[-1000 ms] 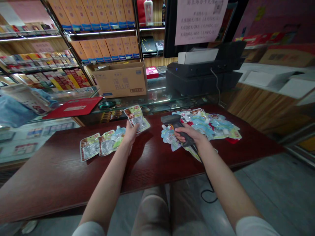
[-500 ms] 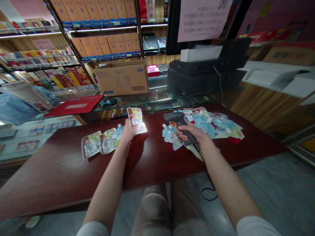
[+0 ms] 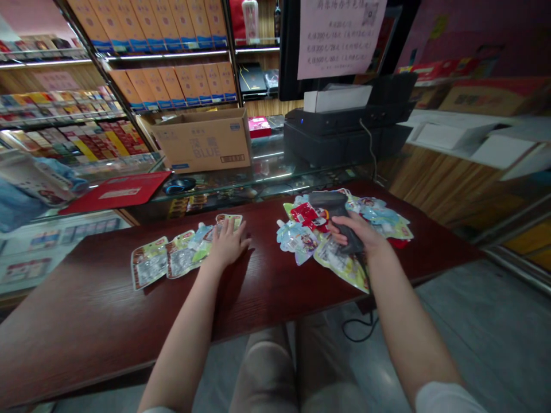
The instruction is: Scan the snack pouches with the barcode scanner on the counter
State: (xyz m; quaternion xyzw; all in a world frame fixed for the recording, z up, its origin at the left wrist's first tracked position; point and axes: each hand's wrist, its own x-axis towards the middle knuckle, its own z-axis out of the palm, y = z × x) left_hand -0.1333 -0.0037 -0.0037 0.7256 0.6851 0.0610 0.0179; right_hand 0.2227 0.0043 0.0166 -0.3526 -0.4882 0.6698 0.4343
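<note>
Maroon tabletop (image 3: 267,281): two-handed station

Nearest my camera, trousered legs (image 3: 267,370) are showing below the table edge. To their right, a black cord (image 3: 358,341) is hanging in a loop.

On the tabletop, the right hand (image 3: 356,230) is gripping a handheld scanner (image 3: 329,199), fingers curled around the handle. Its head is covering part of a loose pile, where a green-and-silver packet (image 3: 342,267), a blue packet (image 3: 298,238) and a red packet (image 3: 306,215) are lying. The left hand (image 3: 226,248) is spreading its fingers over the end packet (image 3: 232,219) of a row, grasping nothing; I am unable to tell how firmly it is pressing. Left of it, a blue pouch (image 3: 201,235) and two silver packets (image 3: 149,265) are lying side by side.

For the left hand, I am advising a straight lift, since dragging is likely to disturb the row. For the right, I am recommending cord slack and clearance above the pile; slick wrappers are probably sliding easily.

Beyond, a mouse (image 3: 179,184), a red folder (image 3: 120,191), a cardboard carton (image 3: 206,143) and a black machine (image 3: 344,140) are limiting rearward reach. Farthest, orange boxes (image 3: 172,86) are filling shelves.
</note>
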